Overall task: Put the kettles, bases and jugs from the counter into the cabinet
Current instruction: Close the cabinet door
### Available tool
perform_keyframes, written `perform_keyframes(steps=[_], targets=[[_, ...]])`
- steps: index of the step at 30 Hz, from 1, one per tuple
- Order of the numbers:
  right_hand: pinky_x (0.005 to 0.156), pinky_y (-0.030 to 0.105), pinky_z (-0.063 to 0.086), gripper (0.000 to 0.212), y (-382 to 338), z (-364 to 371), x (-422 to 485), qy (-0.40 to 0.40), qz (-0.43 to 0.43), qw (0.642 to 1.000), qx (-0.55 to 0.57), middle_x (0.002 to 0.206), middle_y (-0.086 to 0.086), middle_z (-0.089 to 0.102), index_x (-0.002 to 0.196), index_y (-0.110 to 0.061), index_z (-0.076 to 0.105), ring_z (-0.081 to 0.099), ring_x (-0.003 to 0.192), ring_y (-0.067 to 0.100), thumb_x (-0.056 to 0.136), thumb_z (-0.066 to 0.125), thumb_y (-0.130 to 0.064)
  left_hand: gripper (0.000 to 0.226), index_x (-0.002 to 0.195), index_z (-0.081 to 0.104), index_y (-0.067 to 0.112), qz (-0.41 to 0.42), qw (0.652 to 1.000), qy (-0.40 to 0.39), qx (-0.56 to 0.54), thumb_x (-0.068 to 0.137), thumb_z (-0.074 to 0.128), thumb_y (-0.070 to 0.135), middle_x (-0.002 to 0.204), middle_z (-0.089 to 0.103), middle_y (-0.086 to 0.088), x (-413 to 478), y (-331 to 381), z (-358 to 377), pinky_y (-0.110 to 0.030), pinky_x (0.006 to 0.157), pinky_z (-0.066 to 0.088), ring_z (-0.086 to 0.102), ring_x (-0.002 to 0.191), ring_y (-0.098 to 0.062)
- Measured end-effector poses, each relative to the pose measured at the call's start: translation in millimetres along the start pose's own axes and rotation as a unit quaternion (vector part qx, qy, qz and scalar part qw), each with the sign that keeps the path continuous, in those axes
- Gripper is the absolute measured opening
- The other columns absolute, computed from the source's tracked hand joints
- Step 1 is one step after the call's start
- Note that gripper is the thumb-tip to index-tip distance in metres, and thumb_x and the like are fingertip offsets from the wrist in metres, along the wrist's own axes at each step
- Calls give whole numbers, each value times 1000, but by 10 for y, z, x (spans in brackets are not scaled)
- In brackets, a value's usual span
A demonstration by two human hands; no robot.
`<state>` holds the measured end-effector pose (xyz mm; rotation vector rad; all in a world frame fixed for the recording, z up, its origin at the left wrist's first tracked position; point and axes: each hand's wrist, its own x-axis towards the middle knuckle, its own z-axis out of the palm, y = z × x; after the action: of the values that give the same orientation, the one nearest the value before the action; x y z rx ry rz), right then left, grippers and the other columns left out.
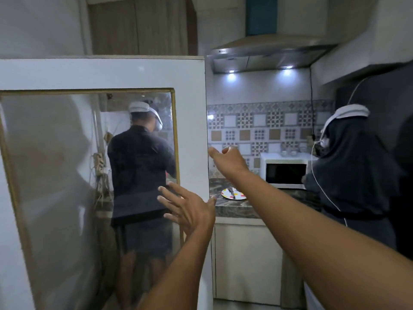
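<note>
A white cabinet door with a gold-framed glass pane fills the left half of the view and stands swung out in front of me. My left hand is spread flat with fingers apart against the door's right side, near the pane's lower corner. My right hand is raised beside the door's right edge, fingers loosely curled, holding nothing. No kettle, base or jug shows in this view; the cabinet's inside is hidden.
Through the glass a person in dark clothes stands with their back to me. Another person in black stands at the right, by a white microwave. A spotted plate lies on the dark marble counter. A range hood hangs above.
</note>
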<state>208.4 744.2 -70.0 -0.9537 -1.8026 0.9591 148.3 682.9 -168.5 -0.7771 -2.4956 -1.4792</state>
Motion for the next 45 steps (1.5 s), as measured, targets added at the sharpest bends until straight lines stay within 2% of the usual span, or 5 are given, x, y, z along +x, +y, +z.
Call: perform_keyframes(steps=[7, 12, 26, 39, 45], targets=[[109, 45, 38, 79, -68, 378, 242, -68, 24, 995, 62, 155, 12, 42, 150, -5, 35, 43, 140, 33, 92, 53, -56, 142, 150, -19, 0, 82, 995, -14, 50, 66, 78, 61, 158, -22, -27, 267, -78, 336, -60, 118, 15, -15, 148, -44], [59, 29, 37, 34, 117, 494, 366, -2, -19, 999, 27, 69, -2, 52, 70, -21, 46, 51, 69, 20, 95, 57, -42, 149, 148, -24, -3, 77, 996, -9, 33, 62, 80, 61, 156, -27, -28, 292, -76, 450, -62, 117, 15, -21, 146, -46], [73, 33, 37, 34, 143, 145, -403, -42, -157, 986, 23, 73, -8, 51, 72, -26, 43, 52, 81, 23, 95, 57, -46, 132, 150, -25, 9, 38, 995, 80, 54, 75, 77, 47, 159, -30, -14, -406, -86, 62, -50, 120, 5, -24, 149, -32], [64, 36, 44, 31, -473, 107, -2371, -101, -311, 944, 45, 68, -6, 55, 79, -21, 43, 59, 68, 25, 93, 51, -47, 104, 154, -9, 32, 32, 997, 75, -9, 85, 69, 26, 164, 12, -3, -1753, -620, -1655, -45, 116, 37, 26, 148, -22], [69, 35, 38, 26, -1077, 358, -3426, -197, -366, 909, 24, 80, -2, 56, 90, -20, 47, 52, 74, 25, 95, 51, -45, 62, 147, 33, 22, -69, 988, 140, 20, 91, 55, 7, 111, 65, 0, -2282, -976, -2772, -14, 65, 50, 63, 85, -9]])
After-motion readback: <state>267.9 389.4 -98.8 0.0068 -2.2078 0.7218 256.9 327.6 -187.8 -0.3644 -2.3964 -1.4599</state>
